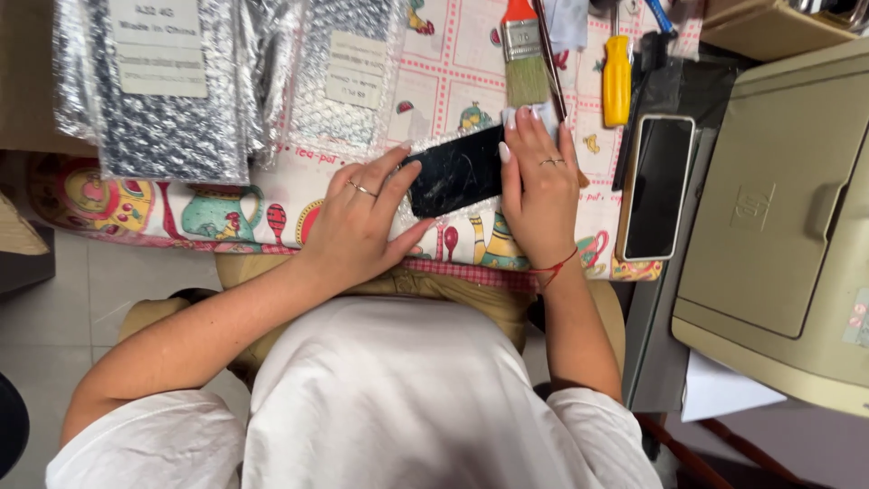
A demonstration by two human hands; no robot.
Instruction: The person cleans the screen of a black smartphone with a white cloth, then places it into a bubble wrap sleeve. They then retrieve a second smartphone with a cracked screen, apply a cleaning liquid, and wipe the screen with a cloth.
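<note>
A black phone [455, 170] with a scratched, shiny face lies flat near the front edge of a table covered with a teapot-patterned cloth [272, 204]. My left hand [362, 222] rests on the phone's left end, fingers spread over its corner. My right hand [539, 186] presses a small white cloth [523, 115] against the phone's right end with flat fingers. A sheet of bubble wrap [433, 237] lies under the phone.
Several silvery bubble-wrap pouches [172, 100] with white labels lie at the back left. A paintbrush [523, 54], a yellow-handled screwdriver [617, 80] and a second phone [656, 186] in a pale case sit to the right. A beige printer [778, 226] stands at far right.
</note>
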